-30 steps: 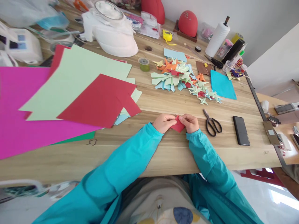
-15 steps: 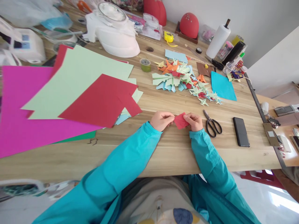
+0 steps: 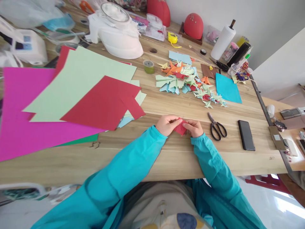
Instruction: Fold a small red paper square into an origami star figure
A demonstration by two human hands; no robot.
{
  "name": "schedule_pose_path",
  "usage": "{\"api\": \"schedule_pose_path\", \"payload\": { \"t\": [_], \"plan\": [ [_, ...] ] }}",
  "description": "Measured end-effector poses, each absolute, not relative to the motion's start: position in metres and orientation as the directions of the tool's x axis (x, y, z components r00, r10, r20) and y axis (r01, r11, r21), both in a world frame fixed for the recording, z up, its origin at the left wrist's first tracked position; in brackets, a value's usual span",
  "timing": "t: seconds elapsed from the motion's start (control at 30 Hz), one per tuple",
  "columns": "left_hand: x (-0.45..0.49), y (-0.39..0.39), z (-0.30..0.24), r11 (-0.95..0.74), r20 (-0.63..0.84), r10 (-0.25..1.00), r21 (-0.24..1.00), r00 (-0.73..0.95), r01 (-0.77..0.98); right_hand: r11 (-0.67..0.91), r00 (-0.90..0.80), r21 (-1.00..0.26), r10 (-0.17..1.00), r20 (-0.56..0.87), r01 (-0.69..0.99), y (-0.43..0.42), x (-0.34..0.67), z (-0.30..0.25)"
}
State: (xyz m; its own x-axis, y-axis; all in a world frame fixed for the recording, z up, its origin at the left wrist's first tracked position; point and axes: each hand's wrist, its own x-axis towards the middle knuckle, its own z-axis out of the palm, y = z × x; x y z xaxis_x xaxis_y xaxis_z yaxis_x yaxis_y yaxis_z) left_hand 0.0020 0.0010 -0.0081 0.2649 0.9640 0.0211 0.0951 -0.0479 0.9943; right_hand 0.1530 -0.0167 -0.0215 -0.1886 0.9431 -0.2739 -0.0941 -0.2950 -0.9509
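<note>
I see both hands — left hand (image 3: 166, 124), right hand (image 3: 194, 128) — pinching a small folded red paper piece (image 3: 180, 128) on the wooden table (image 3: 166, 159), left of the black scissors (image 3: 217, 128); I'd align edges squarely before creasing.

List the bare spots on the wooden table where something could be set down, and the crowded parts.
Bare wood: the strip along the near edge of the wooden table, below the magenta paper sheet, and the patch between the black-handled scissors and black phone. Crowded: the pile of folded paper shapes and the far edge.
</note>
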Motion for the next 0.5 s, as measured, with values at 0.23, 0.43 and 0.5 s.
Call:
{"api": "schedule_pose_path", "payload": {
  "t": [0.23, 0.43, 0.5],
  "plan": [
    [0.0048, 0.0014, -0.013, -0.029, 0.014, 0.983, 0.996, 0.182, 0.081, -0.332, -0.202, -0.938, 0.93, -0.308, -0.099, -0.0149, 0.1513, -0.0194],
    [0.0057, -0.0003, -0.0113, 0.008, -0.014, 0.994, 0.999, 0.108, 0.051, -0.323, -0.216, -0.943, 0.929, -0.3, -0.076, -0.0162, 0.1487, -0.016],
    [0.006, -0.0009, -0.0109, 0.021, -0.024, 0.995, 0.999, 0.098, 0.034, -0.309, -0.208, -0.948, 0.935, -0.288, -0.077, -0.0167, 0.1485, -0.0156]
  ]
}}
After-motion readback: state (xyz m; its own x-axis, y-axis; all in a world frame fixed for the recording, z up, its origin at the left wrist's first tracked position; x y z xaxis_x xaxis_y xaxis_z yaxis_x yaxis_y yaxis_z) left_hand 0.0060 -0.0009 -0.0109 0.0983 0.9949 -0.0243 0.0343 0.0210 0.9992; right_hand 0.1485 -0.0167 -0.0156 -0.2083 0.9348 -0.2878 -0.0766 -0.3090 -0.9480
